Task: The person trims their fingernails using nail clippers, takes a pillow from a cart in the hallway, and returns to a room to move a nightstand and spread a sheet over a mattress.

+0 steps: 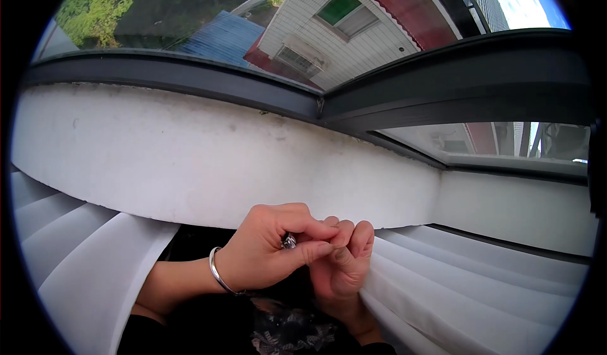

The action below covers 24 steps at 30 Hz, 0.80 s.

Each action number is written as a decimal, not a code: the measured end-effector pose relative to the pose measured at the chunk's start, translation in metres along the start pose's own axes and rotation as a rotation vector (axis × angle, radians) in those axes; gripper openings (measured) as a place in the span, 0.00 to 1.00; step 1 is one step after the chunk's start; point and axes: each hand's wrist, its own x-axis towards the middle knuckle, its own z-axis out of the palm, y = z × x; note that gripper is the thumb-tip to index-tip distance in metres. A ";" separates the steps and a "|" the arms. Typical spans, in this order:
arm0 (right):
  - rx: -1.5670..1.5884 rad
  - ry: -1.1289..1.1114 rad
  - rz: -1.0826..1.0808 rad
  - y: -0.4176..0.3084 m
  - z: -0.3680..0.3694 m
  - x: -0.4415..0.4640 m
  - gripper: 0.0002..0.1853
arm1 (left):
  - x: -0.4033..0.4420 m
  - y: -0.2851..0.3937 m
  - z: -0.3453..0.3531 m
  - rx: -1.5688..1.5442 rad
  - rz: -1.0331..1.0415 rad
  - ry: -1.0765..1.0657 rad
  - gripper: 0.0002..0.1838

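Note:
Both hands meet at the lower middle of the head view, close to the edge of the white window sill [190, 155]. My left hand [269, 247], with a silver bracelet [218, 271] on its wrist, has its thumb and index finger pinched together. A shiny ring [289, 241] shows between its fingers. Touching its fingertips is my right hand [341, 263], its fingers curled and its thumb bent inward. Anything between the fingertips is too small or hidden to make out.
White curtains hang at the left [95, 247] and right [468, 279]. A dark window frame [190, 80] runs behind the sill, with an opened window panel [455, 76] at the right. Outside stand a tiled building [303, 26], a blue roof [221, 38] and trees [91, 13].

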 end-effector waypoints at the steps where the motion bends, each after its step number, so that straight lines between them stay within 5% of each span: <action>1: -0.026 -0.003 0.005 -0.001 0.000 -0.001 0.17 | -0.001 0.001 -0.003 0.280 0.204 -0.037 0.07; 13: -0.220 0.019 -0.095 -0.005 0.008 -0.011 0.20 | -0.012 0.004 0.000 0.751 0.665 0.117 0.09; 24: -0.379 0.026 -0.180 -0.007 0.009 -0.018 0.20 | -0.017 0.010 0.000 1.046 0.773 0.076 0.09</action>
